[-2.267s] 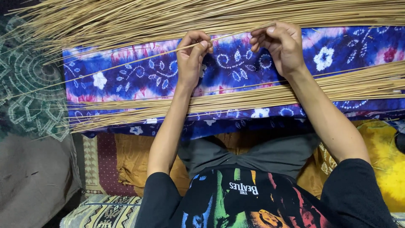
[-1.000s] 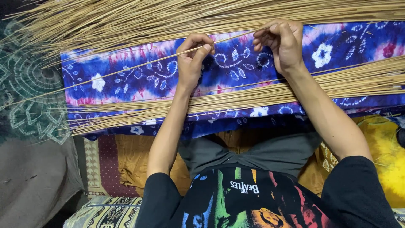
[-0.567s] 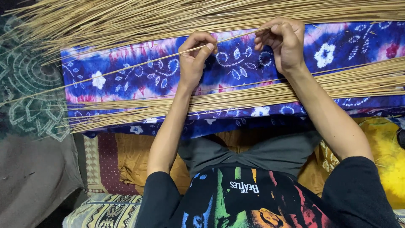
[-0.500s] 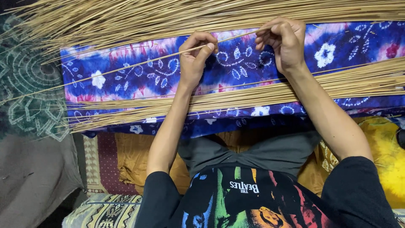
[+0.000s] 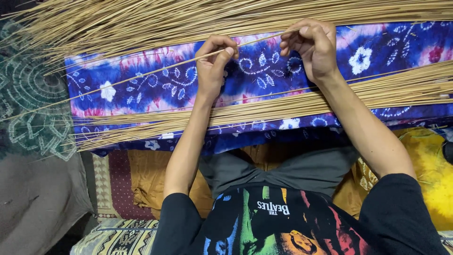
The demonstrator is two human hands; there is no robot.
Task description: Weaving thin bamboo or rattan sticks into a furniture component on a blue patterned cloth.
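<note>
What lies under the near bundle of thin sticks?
The near bundle of sticks rests on a blue and purple tie-dye cloth, which shows on both sides of it. Whatever the cloth covers is hidden, except for yellow fabric below its edge.

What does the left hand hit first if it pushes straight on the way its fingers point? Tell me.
Probably the far stick pile. The left hand, pinching one stick, points up-frame over the cloth; depth is unclear.

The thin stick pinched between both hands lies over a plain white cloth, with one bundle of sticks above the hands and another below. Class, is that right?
Not quite. The head view shows the cloth is blue and purple tie-dye, not plain white. Both the left hand and right hand do pinch the thin stick, between the upper bundle and lower bundle.
</note>
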